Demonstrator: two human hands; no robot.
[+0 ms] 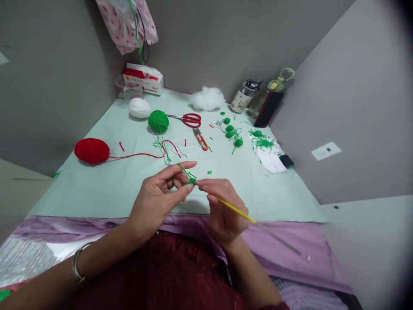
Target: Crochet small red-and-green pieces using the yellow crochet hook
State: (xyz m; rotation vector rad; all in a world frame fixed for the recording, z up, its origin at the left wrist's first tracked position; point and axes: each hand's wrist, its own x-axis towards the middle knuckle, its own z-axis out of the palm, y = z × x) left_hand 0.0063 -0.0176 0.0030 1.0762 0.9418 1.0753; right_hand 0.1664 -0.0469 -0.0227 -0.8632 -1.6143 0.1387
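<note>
The left hand (159, 196) is held up over the near edge of the pale green table (106, 185). Its fingers are partly curled, and the thumb and a finger pinch a tiny bit of green yarn work (189, 181). The pointer finger sticks out straight, and a green strand (183, 170) runs over it.

The right hand (222, 211) is closed around a thin yellow crochet hook (235, 210). The tip of the hook meets the green bit right between the two hands (the very tip is too small to see well). The back end of the hook points out to the right.

Farther back on the table sits a green yarn ball (158, 121), with a white yarn ball (139, 107) just behind it. A red yarn ball (92, 150) lies to the left, and its red strand trails across the table. Red scissors (190, 119) and small orange snips (201, 139) lie near the middle. Some little green pieces (232, 132) and a puff of white stuffing (207, 98) are close by. A tissue box (143, 79) stands in the far corner.
</note>
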